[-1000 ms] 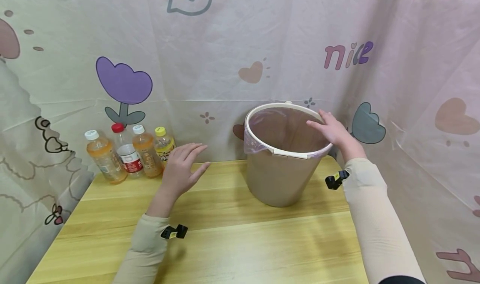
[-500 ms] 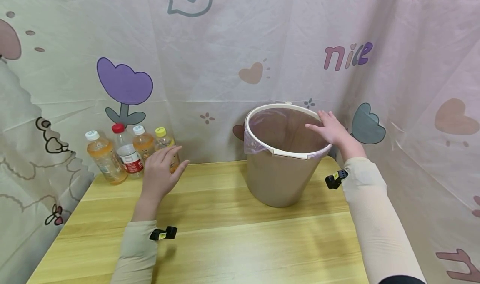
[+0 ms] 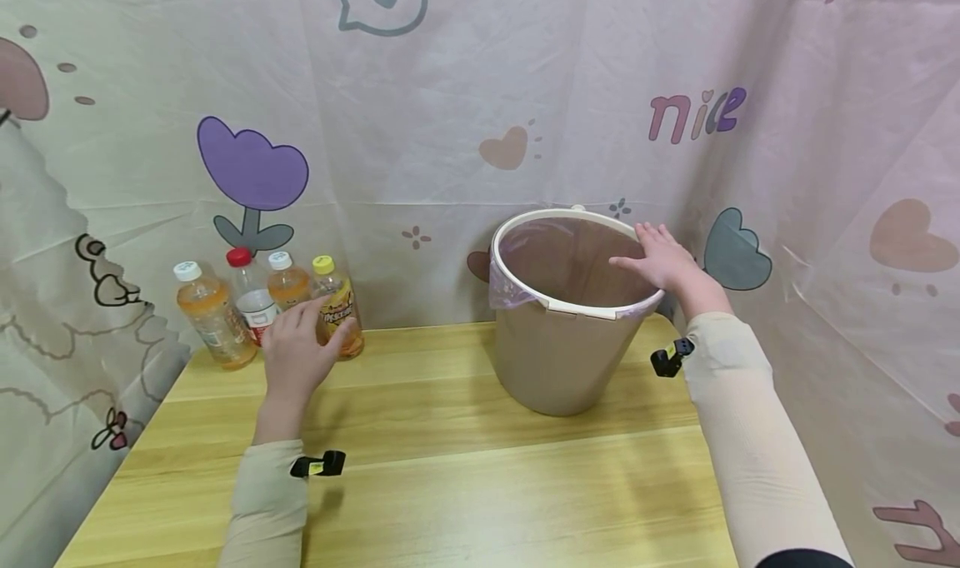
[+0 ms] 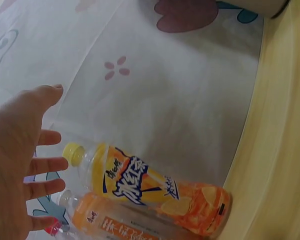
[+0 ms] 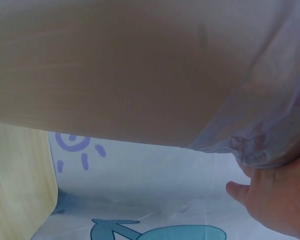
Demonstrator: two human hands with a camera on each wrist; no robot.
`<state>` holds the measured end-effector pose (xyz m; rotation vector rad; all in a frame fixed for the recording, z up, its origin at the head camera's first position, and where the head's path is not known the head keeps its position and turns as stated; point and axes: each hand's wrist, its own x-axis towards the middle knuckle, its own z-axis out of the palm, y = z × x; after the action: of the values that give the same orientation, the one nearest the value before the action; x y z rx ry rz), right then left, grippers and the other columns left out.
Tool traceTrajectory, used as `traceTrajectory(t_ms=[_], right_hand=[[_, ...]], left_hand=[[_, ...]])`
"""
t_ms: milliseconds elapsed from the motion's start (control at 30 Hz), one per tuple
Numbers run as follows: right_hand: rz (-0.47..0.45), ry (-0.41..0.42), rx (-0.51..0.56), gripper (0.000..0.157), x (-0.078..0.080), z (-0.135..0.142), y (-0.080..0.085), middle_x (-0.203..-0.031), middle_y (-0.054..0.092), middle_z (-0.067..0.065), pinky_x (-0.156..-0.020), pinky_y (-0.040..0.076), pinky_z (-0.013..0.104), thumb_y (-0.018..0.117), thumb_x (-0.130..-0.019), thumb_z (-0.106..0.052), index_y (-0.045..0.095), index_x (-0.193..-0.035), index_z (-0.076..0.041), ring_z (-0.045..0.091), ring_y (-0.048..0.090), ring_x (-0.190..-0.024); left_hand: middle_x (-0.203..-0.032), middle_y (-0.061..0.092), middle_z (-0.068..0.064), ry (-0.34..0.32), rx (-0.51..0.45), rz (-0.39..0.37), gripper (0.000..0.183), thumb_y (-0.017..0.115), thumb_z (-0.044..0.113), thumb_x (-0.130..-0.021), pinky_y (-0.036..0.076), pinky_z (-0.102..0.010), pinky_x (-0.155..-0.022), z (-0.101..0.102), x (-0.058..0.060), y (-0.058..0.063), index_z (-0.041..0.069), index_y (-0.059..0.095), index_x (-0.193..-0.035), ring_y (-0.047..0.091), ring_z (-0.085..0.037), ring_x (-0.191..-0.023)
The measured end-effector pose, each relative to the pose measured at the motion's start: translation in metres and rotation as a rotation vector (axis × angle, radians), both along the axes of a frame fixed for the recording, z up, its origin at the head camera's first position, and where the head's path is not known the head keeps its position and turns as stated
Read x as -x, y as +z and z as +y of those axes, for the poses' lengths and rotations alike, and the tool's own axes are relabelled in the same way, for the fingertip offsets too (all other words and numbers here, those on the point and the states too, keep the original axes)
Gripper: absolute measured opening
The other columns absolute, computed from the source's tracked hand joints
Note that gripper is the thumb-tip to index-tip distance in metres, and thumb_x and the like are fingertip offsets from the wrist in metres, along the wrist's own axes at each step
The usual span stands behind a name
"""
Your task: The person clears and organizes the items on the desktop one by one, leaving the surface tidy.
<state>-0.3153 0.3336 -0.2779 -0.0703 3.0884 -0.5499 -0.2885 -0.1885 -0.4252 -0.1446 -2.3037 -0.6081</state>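
Four-finger side spread and thumb apart, my left hand (image 3: pixel 300 343) hovers in front of the bottles at the table's back left, holding nothing. In the left wrist view its fingertips reach near the yellow cap of an iced tea bottle (image 4: pixel 145 175) with a yellow label. Beside that stands an orange drink bottle (image 3: pixel 288 285) with a white cap, partly hidden by the hand. My right hand (image 3: pixel 667 268) rests on the right rim of a beige trash bin (image 3: pixel 555 360), its thumb stretched over the opening. A thin purple liner (image 5: pixel 260 130) folds over the rim.
Further left stand a red-capped bottle (image 3: pixel 255 301) and another white-capped orange bottle (image 3: pixel 213 318). The wooden table (image 3: pixel 480 485) meets a printed cloth backdrop (image 3: pixel 420 168) right behind the bottles and the bin.
My left hand has moved left and slightly down, from beside the yellow-capped bottle to in front of the middle bottles, uncovering the yellow-labelled one. My right hand stays on the bin's rim.
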Motion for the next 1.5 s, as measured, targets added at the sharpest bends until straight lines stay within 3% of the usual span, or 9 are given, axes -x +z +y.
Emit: traceTrajectory(t_ms=[167,400,600,967,1267,1500], right_hand=[[0.004,-0.004,0.009,0.093,-0.001,0.001,0.0,-0.162,-0.002,0.023,-0.117,0.0,0.064,0.048,-0.096,-0.056,0.002,-0.155,-0.002,0.042,-0.01,-0.15],[0.006,-0.005,0.009,0.092,0.001,0.001,0.001,-0.162,-0.001,0.023,-0.118,0.0,0.064,0.047,-0.096,-0.056,0.002,-0.155,-0.001,0.042,-0.009,-0.15],[0.012,-0.005,0.022,0.092,0.002,0.001,0.0,-0.162,-0.001,0.023,-0.117,0.001,0.064,0.047,-0.096,-0.056,0.003,-0.155,-0.001,0.042,-0.008,-0.15],[0.011,-0.005,0.041,0.091,0.002,0.002,-0.003,-0.162,-0.002,0.023,-0.118,0.0,0.063,0.047,-0.096,-0.055,0.003,-0.155,-0.001,0.042,-0.009,-0.15],[0.006,-0.01,0.076,0.093,0.001,0.002,-0.004,-0.163,-0.003,0.021,-0.117,0.0,0.064,0.048,-0.095,-0.057,0.002,-0.156,-0.004,0.041,-0.01,-0.15],[0.017,-0.012,0.092,0.09,0.001,0.003,-0.004,-0.163,-0.002,0.02,-0.118,0.0,0.064,0.049,-0.096,-0.052,0.003,-0.156,-0.005,0.04,-0.009,-0.15]], left_hand=[[-0.122,0.062,-0.021,0.062,-0.012,-0.051,0.061,0.072,0.047,-0.082,0.035,-0.068,-0.094,-0.006,0.004,0.003,0.008,0.06,-0.128,0.052,-0.045,-0.113],[-0.12,0.057,-0.024,0.14,0.008,-0.197,0.068,0.061,0.061,-0.085,0.033,-0.065,-0.089,-0.014,0.017,0.01,0.01,0.056,-0.129,0.048,-0.047,-0.107],[-0.123,0.05,-0.029,0.174,0.058,-0.306,0.079,0.053,0.069,-0.086,0.029,-0.066,-0.089,-0.02,0.029,0.019,0.004,0.051,-0.13,0.041,-0.051,-0.113],[-0.122,0.046,-0.029,0.177,0.075,-0.353,0.076,0.055,0.066,-0.087,0.025,-0.066,-0.092,-0.024,0.046,0.027,0.002,0.049,-0.127,0.037,-0.05,-0.113],[-0.131,0.041,-0.034,0.186,0.1,-0.401,0.087,0.054,0.069,-0.085,0.028,-0.067,-0.091,-0.021,0.061,0.028,-0.002,0.044,-0.134,0.034,-0.053,-0.12],[-0.129,0.039,-0.034,0.209,0.1,-0.427,0.095,0.049,0.074,-0.084,0.028,-0.066,-0.093,-0.014,0.066,0.029,-0.006,0.042,-0.134,0.032,-0.051,-0.122]])
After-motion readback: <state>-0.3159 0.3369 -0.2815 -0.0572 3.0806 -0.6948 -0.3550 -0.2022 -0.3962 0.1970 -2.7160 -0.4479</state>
